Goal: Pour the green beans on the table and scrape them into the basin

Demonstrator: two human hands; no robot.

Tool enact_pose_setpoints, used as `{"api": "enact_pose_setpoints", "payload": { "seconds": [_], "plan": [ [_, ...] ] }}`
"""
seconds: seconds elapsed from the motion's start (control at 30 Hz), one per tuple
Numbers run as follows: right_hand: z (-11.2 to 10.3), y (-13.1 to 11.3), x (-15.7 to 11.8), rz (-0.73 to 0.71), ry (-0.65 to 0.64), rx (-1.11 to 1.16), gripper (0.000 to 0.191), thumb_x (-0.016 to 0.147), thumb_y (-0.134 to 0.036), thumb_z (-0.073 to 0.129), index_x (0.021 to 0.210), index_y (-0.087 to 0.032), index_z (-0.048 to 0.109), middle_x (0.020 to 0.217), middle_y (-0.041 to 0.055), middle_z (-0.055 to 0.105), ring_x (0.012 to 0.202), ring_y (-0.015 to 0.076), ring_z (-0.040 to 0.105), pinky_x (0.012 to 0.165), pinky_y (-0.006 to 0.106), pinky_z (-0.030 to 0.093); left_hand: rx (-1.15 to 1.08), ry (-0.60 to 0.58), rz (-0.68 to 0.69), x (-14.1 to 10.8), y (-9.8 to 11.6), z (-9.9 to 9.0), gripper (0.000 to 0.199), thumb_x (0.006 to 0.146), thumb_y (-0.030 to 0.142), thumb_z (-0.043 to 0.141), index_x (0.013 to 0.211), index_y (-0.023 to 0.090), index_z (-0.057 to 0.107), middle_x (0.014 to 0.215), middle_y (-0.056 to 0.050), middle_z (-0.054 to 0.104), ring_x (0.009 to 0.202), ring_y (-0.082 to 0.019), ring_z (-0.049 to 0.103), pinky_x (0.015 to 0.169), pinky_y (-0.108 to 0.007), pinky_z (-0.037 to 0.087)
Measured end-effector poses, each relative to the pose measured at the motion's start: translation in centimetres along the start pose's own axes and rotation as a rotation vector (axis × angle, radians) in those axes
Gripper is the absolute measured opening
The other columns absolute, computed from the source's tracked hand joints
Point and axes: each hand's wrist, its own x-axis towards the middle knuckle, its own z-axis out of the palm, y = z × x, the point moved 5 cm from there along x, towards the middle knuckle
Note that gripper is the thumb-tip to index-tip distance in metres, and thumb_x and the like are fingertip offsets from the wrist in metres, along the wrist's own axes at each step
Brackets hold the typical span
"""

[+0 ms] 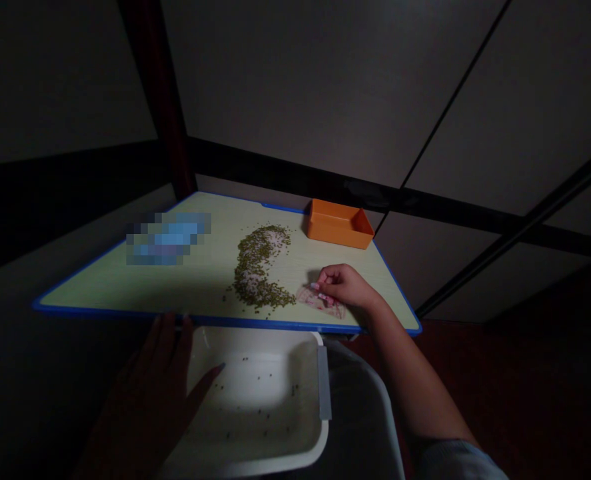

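Note:
My right hand [345,287] is over the right part of a pale table with a blue edge [205,263]. Its fingers are drawn together in a pinch, and what they hold is too small to make out. Just below them lies a thin, see-through piece with a pink print [320,303]. Left of it, small green beans or seeds [258,267] are spread in a curved heap, mixed with whitish bits. My left hand [160,380], in shadow, reaches over the left side of a white basin [255,460]; its fingers are stretched out, thumb apart above the basin.
An orange open box [340,227] stands at the table's back right corner. A blurred-out blue item [170,239] lies at the left. Several loose seeds dot the basin's inside. Dark panelled walls [300,87] rise close behind the table.

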Motion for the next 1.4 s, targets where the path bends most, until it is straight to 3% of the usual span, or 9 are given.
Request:
{"api": "enact_pose_setpoints", "payload": {
  "seconds": [0.6,0.83,1.1,1.3,1.4],
  "plan": [
    [0.5,0.3,0.2,-0.034,-0.035,-0.044,0.028,0.078,-0.041,0.067,0.070,-0.017,0.056,0.048,-0.0028,0.058,0.039,0.0090,0.049,0.040,0.020,0.038,-0.054,-0.042,-0.009,-0.1,-0.1,-0.1,0.092,0.081,0.070,0.025,0.151,0.013,0.005,0.158,-0.026,0.022,0.147,-0.039,0.022,0.109,-0.058,0.035],
    [-0.6,0.9,0.2,-0.011,0.074,-0.091,0.023,0.079,-0.036,0.064,0.070,-0.018,0.053,0.048,-0.0030,0.057,0.039,0.0093,0.049,0.039,0.020,0.035,-0.064,-0.027,-0.003,-0.3,-0.3,0.0,0.093,0.081,0.072,0.025,0.151,0.016,0.002,0.158,-0.024,0.023,0.148,-0.038,0.020,0.110,-0.059,0.034],
    [-1.9,1.1,0.4,-0.001,0.210,-0.215,0.015,0.081,-0.029,0.056,0.071,-0.018,0.055,0.049,-0.0022,0.056,0.043,0.0123,0.055,0.044,0.021,0.036,-0.053,-0.029,-0.014,-0.2,-0.3,0.0,0.093,0.081,0.072,0.022,0.151,0.012,0.010,0.156,-0.025,0.029,0.148,-0.038,0.021,0.109,-0.059,0.035],
    [-3.2,0.4,0.2,-0.058,0.391,-0.479,0.016,0.079,-0.027,0.058,0.067,-0.017,0.058,0.055,-0.0001,0.057,0.049,0.0105,0.050,0.050,0.022,0.029,-0.051,-0.018,0.000,-0.2,-0.3,-0.1,0.092,0.081,0.071,0.021,0.151,0.012,0.008,0.155,-0.026,0.030,0.147,-0.039,0.022,0.108,-0.059,0.036],
    [-3.6,0.5,0.1,-0.050,0.451,-0.450,0.019,0.081,-0.032,0.057,0.070,-0.017,0.059,0.056,0.0009,0.059,0.051,0.0114,0.050,0.050,0.022,0.029,-0.046,-0.012,0.021,-0.3,-0.3,0.1,0.093,0.081,0.071,0.023,0.151,0.011,0.008,0.155,-0.027,0.030,0.147,-0.040,0.022,0.109,-0.058,0.035]
  ]
}}
